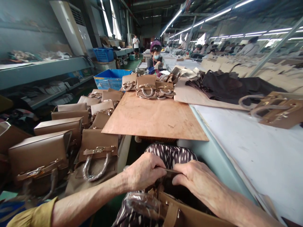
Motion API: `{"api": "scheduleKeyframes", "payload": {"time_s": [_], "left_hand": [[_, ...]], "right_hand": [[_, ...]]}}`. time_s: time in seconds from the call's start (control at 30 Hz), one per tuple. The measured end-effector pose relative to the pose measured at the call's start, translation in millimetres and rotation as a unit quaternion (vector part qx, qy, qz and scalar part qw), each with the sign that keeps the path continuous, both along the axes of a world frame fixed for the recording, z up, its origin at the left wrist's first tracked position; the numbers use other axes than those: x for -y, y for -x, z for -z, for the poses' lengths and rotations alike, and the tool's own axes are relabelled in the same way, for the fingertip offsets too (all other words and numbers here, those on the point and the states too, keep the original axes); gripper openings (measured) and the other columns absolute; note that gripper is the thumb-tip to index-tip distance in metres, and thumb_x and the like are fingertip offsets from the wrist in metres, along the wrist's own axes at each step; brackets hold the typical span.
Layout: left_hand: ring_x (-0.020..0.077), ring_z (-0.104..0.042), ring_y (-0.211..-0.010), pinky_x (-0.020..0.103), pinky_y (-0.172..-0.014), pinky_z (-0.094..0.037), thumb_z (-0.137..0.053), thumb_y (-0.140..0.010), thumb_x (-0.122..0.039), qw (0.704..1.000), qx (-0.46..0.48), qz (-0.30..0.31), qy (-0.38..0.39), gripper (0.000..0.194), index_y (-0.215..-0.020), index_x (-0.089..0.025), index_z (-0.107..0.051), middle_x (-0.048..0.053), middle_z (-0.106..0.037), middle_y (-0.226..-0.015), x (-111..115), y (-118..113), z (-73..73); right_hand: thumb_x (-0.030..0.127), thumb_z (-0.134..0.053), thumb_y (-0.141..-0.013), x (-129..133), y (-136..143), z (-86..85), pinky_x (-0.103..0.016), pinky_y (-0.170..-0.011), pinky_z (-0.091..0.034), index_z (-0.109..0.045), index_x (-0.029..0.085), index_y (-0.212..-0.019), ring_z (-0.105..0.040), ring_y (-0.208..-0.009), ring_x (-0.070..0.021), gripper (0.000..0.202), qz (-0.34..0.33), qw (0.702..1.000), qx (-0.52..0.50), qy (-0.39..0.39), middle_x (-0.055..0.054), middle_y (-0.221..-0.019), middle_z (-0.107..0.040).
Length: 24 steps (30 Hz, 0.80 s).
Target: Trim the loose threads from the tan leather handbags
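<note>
My 2 hands, left (144, 170) and right (199, 179), pinch the edge of a brown handbag (187, 211) between thumbs and fingers, low over my patterned lap (170, 154). Ahead lies a wooden board (156, 116); more handbags (98, 145) crowd the left.

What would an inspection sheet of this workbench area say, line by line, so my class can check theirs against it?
Surface: wooden board, bare in front, bags at its far edge; white-covered table to the right.
Job's things: brown handbag at the lap, its handle plastic-wrapped.
Clutter: dark material heaped on the right; many similar bags crowded on the left.
Grippers: left hand and right hand both pinch a thin edge, seemingly the handbag's.
Cables: nothing seen.
Surroundings: blue bin, masked co-worker ahead.
</note>
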<state>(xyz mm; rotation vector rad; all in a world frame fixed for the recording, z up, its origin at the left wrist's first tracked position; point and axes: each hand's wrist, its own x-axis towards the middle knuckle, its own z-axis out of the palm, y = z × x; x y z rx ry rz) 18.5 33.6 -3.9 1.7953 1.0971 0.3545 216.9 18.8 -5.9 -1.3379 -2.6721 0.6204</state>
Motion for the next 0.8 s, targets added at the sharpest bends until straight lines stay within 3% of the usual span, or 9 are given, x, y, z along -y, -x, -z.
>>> {"api": "scheduleKeyframes", "payload": {"time_s": [0.1,0.27,0.43,0.57,0.8], "left_hand": [[0.0084,-0.044,-0.058,0.018,-0.053,-0.032,-0.046,-0.074,-0.019,1.0,0.007,0.009,0.001,0.019,-0.064,-0.013,-0.061,-0.004,-0.048,-0.058,0.6,-0.2,-1.1],[0.0084,-0.043,-0.061,0.018,-0.055,-0.032,-0.047,-0.077,-0.02,0.999,0.03,0.007,0.006,0.02,-0.061,-0.013,-0.057,-0.004,-0.046,-0.061,1.0,1.8,1.7],[0.0098,-0.046,-0.062,0.019,-0.058,-0.036,-0.043,-0.086,-0.036,0.994,0.079,0.001,0.077,0.033,-0.077,-0.011,-0.063,-0.001,-0.051,-0.065,1.1,16.0,5.8],[0.0119,-0.05,-0.069,0.021,-0.066,-0.04,-0.036,-0.09,-0.044,0.989,0.098,-0.046,0.104,0.045,-0.092,-0.011,-0.066,0.003,-0.058,-0.074,2.4,34.0,6.3],[0.011,-0.049,-0.068,0.02,-0.062,-0.037,-0.048,-0.08,-0.025,0.99,0.085,-0.047,0.104,0.025,-0.093,-0.015,-0.067,0.0,-0.059,-0.073,10.0,34.3,2.8]], "right_hand": [[0.015,-0.048,-0.084,-1.0,8.9,-2.4,-0.026,-0.055,-0.029,-0.062,0.022,-0.072,-0.057,-0.061,-0.0129,0.02,-0.011,1.0,0.001,-0.012,0.003,-0.064,-0.063],[0.017,-0.044,-0.088,-2.5,20.8,-8.6,-0.025,-0.054,-0.03,-0.059,0.02,-0.065,-0.06,-0.059,-0.0131,0.027,0.028,0.999,0.017,0.032,0.001,-0.06,-0.064],[0.021,-0.045,-0.089,-3.4,21.9,-7.3,-0.025,-0.053,-0.029,-0.059,0.022,-0.064,-0.059,-0.056,-0.0136,0.029,0.026,0.999,0.029,0.024,0.002,-0.06,-0.065],[0.023,-0.045,-0.089,-5.1,22.8,-5.3,-0.026,-0.054,-0.03,-0.058,0.021,-0.062,-0.061,-0.059,-0.0154,0.03,0.039,0.998,0.043,0.016,0.001,-0.06,-0.065],[0.021,-0.045,-0.089,-2.4,26.3,-11.5,-0.026,-0.055,-0.031,-0.058,0.02,-0.062,-0.059,-0.057,-0.0139,0.03,0.035,0.997,0.058,0.026,0.001,-0.058,-0.063]]}}
